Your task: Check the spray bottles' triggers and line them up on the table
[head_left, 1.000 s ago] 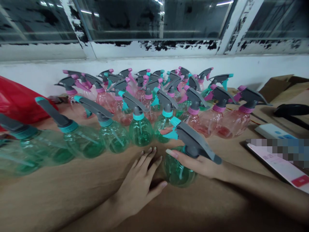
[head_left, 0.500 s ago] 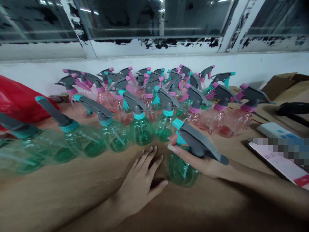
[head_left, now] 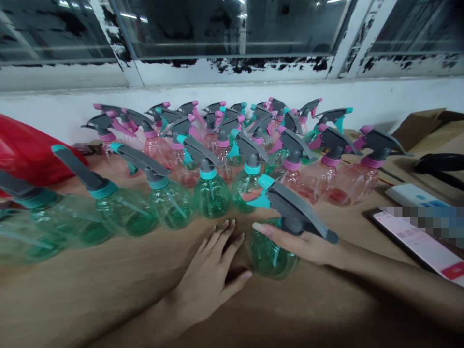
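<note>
My right hand (head_left: 297, 244) is wrapped round the neck of a green spray bottle (head_left: 271, 256) with a grey head, turquoise nozzle and turquoise trigger. The bottle stands upright near the front of the wooden table (head_left: 137, 285). My thumb lies across the near side of its neck; another finger shows behind the trigger, and the rest are hidden. Just left of the bottle, my left hand (head_left: 213, 270) lies flat on the table, fingers stretched out, holding nothing. Directly beyond its fingertips stands another green spray bottle (head_left: 212, 195).
More green bottles (head_left: 172, 205) line up to the left. Pink spray bottles (head_left: 353, 181) crowd behind, along the white wall (head_left: 398, 96). A red bag (head_left: 32, 150) sits at far left. On the right are a phone (head_left: 416, 241), a white box (head_left: 413, 195) and a cardboard box (head_left: 420, 125).
The trigger of the held bottle now stands farther out from its neck, and my right finger has shifted away beyond it. The bottle has moved very slightly left. My left hand stays put.
</note>
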Motion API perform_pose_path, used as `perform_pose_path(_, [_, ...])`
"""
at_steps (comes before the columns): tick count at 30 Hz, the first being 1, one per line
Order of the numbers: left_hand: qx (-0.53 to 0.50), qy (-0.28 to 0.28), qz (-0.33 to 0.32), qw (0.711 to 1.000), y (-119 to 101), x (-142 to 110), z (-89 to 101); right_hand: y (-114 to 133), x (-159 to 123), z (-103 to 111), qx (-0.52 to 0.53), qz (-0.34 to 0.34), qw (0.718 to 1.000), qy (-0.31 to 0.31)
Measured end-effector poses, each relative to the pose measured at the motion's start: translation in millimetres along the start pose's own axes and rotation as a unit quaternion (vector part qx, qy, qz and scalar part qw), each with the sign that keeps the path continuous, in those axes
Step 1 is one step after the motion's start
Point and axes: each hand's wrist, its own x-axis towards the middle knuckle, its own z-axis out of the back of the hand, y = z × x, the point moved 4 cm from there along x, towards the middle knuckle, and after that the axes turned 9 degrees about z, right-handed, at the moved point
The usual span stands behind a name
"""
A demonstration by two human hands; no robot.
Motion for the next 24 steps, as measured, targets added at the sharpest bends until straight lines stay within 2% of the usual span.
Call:
perform_pose_path(12, [-0.026,0.001,-0.001,1.0,-1.0,0.5,2.5,-5.5,-3.9,-2.1,0.002,-0.021,1.0,0.004])
perform_pose_path(20, [-0.015,0.003,-0.002,1.0,-1.6,-0.1,2.6,-3.3,-1.6,-0.9,0.001,-0.006,1.0,-0.004])
perform_pose_path(24, [-0.014,0.01,0.003,1.0,-1.3,0.3,2.3,-0.3,2.0,-2.7,-0.004,-0.014,1.0,0.011])
